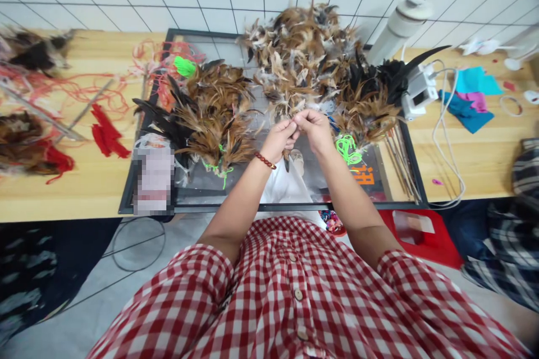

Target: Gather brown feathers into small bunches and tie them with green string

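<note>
My left hand [283, 139], below a wrist with a red bead bracelet [265, 161], is closed in a pinch. A small brown and dark feather [287, 161] sticks out beneath its fingers. My right hand [315, 128] pinches at the left hand's fingertips, and whatever lies between those fingers is too small to make out. Just behind both hands lies a big heap of brown and cream feathers [295, 56]. Bundles of brown feathers [223, 112] lie left of them, and more brown feathers [366, 106] lie to the right, beside bright green string [348, 150].
A black-framed glass panel [252, 207] lies under the work. Around it are a blurred-out phone-like item [154, 179], red cord [108, 132], a white bottle [398, 28], a white charger [419, 92], thin sticks [400, 162] and blue cloth [467, 112]. People sit at both sides.
</note>
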{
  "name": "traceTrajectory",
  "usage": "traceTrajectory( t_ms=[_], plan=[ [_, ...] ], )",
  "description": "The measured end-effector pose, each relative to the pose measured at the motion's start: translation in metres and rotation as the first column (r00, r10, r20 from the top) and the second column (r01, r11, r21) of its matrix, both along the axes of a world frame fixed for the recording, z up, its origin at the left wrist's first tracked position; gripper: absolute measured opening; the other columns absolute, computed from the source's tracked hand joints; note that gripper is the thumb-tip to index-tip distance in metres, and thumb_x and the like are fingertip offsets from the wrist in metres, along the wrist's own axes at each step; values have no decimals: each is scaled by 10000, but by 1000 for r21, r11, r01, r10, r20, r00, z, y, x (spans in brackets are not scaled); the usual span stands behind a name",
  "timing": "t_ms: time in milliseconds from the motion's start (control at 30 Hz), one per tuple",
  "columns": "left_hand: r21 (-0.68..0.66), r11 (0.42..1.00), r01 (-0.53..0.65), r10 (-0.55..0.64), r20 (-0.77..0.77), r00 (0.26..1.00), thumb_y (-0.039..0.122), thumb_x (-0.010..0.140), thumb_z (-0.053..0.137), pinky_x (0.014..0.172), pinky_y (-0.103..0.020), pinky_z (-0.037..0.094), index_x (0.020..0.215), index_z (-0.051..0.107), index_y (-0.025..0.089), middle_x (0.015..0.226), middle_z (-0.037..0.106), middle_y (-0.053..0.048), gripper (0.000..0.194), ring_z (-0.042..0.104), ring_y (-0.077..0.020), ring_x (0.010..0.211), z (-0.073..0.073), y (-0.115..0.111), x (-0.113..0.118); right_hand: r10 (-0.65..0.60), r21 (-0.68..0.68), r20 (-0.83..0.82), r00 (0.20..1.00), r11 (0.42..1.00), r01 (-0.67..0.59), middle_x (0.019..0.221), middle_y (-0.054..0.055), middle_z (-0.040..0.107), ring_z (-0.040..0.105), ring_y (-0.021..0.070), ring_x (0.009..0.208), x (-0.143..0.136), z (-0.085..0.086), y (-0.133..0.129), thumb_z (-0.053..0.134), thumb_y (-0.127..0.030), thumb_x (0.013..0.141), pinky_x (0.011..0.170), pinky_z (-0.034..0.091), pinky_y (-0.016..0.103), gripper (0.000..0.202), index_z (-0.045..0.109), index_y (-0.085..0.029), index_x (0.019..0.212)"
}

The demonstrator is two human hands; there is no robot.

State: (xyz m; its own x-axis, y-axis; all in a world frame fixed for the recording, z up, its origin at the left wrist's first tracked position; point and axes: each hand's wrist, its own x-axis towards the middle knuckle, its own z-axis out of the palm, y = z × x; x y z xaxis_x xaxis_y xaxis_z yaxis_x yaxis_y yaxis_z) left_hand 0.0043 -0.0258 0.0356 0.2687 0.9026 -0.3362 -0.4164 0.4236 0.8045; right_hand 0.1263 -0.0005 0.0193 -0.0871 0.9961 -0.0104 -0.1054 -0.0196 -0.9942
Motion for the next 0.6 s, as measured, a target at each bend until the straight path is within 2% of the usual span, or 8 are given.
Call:
traceTrajectory(
  t_ms=[67, 167, 233, 267, 300, 367, 467, 600],
  plan=[
    [17, 999, -33, 33, -41, 999, 193, 1022, 584, 410, -120, 174, 720, 572, 141, 517, 454, 70, 307, 280, 3, 387, -1, 0, 1, 10, 10, 73, 997, 1000, -11, 591, -54, 539, 549, 131, 541, 0, 0, 1, 822, -740, 667, 587, 484, 314, 553, 580, -246, 709],
    [47, 994, -94, 99, -110, 989, 172, 1000, 623, 409, -124, 165, 684, 590, 136, 488, 422, 73, 319, 280, 5, 387, -2, 0, 4, -15, 82, 238, 971, 997, -4, 690, -19, 631, 582, 133, 687, 11, 7, 1, 705, -524, 879, 754, 534, 315, 321, 635, -231, 768],
    [32, 993, -111, 114, -115, 987, 147, 1013, 582, 409, -124, 169, 680, 589, 138, 488, 418, 72, 333, 277, 3, 385, -3, 0, 5, -80, 154, 303, 950, 987, 34, 854, 8, 719, 634, 150, 872, 31, 18, -2, 689, -374, 900, 923, 521, 317, 162, 702, -224, 842],
    [16, 993, -115, 116, -107, 987, 148, 1018, 570, 409, -123, 170, 683, 586, 141, 491, 415, 74, 335, 271, 3, 384, -3, 0, 5, -130, 197, 331, 935, 978, 67, 964, 24, 745, 641, 166, 978, 46, 23, -5, 720, -345, 881, 1005, 492, 326, 125, 735, -223, 908],
    [-1, 993, -116, 115, -97, 989, 160, 1019, 573, 408, -120, 172, 687, 581, 145, 494, 408, 77, 332, 265, 3, 383, -3, 0, 4, -172, 234, 371, 913, 968, 87, 1041, 39, 753, 645, 183, 1002, 62, 29, -9, 743, -355, 870, 1019, 489, 346, 172, 757, -222, 979],
    [-25, 993, -115, 113, -73, 991, 205, 1012, 606, 405, -114, 178, 696, 570, 153, 503, 399, 85, 322, 255, 4, 383, -1, 0, 4, -248, 284, 536, 807, 953, 105, 1013, 52, 767, 670, 201, 895, 96, 36, -22, 730, -380, 854, 901, 533, 371, 230, 776, -217, 1011],
    [-29, 995, -97, 96, -41, 995, 244, 1009, 622, 404, -109, 181, 712, 560, 158, 517, 401, 89, 315, 254, 5, 385, 1, -1, 3, -194, 230, 784, 590, 973, 14, 922, 67, 778, 705, 242, 861, 135, 37, -45, 695, -357, 857, 842, 547, 395, 222, 807, -215, 985],
    [-35, 996, -79, 78, -29, 996, 200, 1037, 548, 401, -112, 179, 718, 549, 157, 516, 392, 91, 322, 258, 2, 379, 1, -2, 5, -207, 239, 925, 318, 969, -63, 1072, 122, 802, 742, 294, 994, 145, 21, -56, 553, -277, 932, 888, 548, 423, 301, 836, -208, 1007]
  ],
)
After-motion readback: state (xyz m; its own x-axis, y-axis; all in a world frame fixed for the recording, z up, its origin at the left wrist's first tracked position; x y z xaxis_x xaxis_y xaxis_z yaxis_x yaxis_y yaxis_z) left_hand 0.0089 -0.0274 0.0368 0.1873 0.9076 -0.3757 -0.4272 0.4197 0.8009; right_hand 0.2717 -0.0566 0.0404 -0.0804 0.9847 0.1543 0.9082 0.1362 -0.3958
